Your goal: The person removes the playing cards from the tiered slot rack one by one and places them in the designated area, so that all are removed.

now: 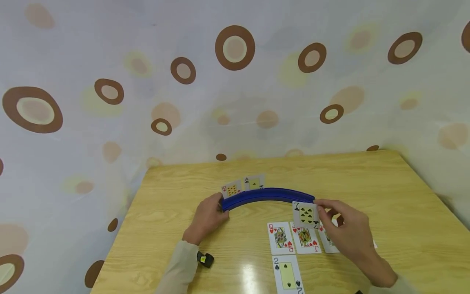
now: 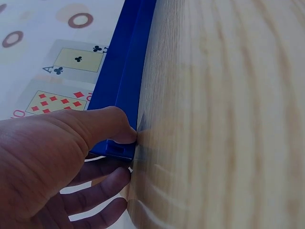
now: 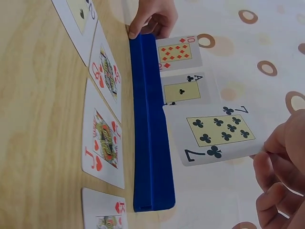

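Note:
A curved blue card holder (image 1: 269,195) stands on the table, with the ten of diamonds (image 1: 232,189) and the ace of clubs (image 1: 254,183) upright in its left half. My left hand (image 1: 208,216) grips the holder's left end; in the left wrist view the thumb (image 2: 114,125) lies over the blue edge. My right hand (image 1: 346,228) pinches the seven of clubs (image 3: 221,132) by its edge, in front of the holder's right end. Below that card lie the queen of hearts (image 1: 280,239) and the jack of hearts (image 1: 305,241), face up.
The two of spades (image 1: 288,273) lies nearest me. A king of hearts (image 3: 107,210) lies beside the jack, partly covered by my right hand in the head view. The wooden table (image 1: 165,183) meets a white cloth backdrop (image 1: 198,102) patterned with circles.

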A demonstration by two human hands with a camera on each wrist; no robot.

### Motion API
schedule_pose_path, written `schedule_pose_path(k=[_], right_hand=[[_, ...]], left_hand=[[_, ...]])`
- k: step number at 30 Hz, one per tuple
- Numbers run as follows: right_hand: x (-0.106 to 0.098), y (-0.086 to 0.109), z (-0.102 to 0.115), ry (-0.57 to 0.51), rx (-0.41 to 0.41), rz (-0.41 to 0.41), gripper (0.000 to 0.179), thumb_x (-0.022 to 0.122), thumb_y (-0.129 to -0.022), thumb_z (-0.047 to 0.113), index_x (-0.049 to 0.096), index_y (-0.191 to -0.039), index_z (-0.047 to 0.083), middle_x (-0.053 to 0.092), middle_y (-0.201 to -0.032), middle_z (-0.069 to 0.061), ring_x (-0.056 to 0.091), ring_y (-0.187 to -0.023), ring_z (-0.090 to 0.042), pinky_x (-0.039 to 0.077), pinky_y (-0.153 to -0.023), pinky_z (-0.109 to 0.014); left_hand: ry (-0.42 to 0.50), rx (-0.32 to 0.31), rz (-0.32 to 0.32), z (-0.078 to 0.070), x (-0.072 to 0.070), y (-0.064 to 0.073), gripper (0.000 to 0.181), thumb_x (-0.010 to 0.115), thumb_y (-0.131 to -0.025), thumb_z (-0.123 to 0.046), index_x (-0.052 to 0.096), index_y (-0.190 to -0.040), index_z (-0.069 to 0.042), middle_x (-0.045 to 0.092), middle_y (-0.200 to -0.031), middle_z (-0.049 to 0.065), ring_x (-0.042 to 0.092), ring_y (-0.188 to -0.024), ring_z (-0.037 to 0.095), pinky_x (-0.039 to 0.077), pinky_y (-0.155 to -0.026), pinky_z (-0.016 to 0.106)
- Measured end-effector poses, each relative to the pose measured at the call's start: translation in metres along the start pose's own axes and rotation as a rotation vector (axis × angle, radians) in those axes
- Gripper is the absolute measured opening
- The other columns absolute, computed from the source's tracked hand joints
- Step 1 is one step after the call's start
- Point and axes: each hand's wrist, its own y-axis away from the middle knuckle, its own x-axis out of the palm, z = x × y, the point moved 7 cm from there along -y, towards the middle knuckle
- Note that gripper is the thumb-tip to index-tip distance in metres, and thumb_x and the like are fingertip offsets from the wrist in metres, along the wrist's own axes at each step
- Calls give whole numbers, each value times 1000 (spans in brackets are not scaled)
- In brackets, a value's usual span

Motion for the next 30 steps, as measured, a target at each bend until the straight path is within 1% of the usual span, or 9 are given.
schedule_pose_path(k=[2,6,10,13,18,24,30], right_hand=[[1,4,1,-16,5,1,28,79,-88,-9,84,-108,10,82,-87,-7,60,-74,13,42,-55,-10],[1,12,0,-27,34,7,31,80,-86,-12,83,-106,11,81,-83,0,60,-72,13,42,-54,-11],[-1,21,-1,5,83,23,29,82,-86,-9,83,-102,15,78,-78,5,59,-70,11,43,-57,-12],[-4,26,-2,41,129,52,28,83,-86,-7,82,-100,17,79,-80,7,59,-71,9,44,-59,-12],[-6,37,-5,105,216,133,23,83,-89,-2,82,-100,18,76,-82,9,57,-73,8,44,-61,-12],[-3,48,-11,131,273,224,23,84,-88,-1,81,-99,19,73,-81,12,54,-70,7,47,-60,-16],[3,60,-23,200,381,395,12,81,-93,7,80,-99,18,71,-81,13,53,-72,5,45,-65,-22]], left_hand=[[-2,-2,-3,1,-1,2,28,81,-93,-15,67,-115,-6,76,-104,8,69,-86,17,59,-77,38],[11,-1,-1,1,-2,3,27,81,-93,-15,67,-115,-6,76,-103,7,68,-85,16,58,-77,37],[19,-1,2,0,-2,2,28,81,-93,-15,67,-116,-6,76,-103,7,68,-85,15,58,-77,37],[13,2,4,0,-1,2,28,81,-93,-15,67,-115,-6,76,-103,7,69,-85,15,58,-76,37],[0,9,5,1,0,2,27,81,-93,-15,67,-115,-7,76,-102,6,68,-85,14,58,-76,36],[-6,12,-2,1,-1,2,28,81,-93,-15,67,-116,-6,76,-103,8,68,-84,16,58,-76,37],[2,-4,7,1,0,1,30,82,-93,-15,67,-117,-5,77,-104,9,68,-85,17,59,-78,39]])
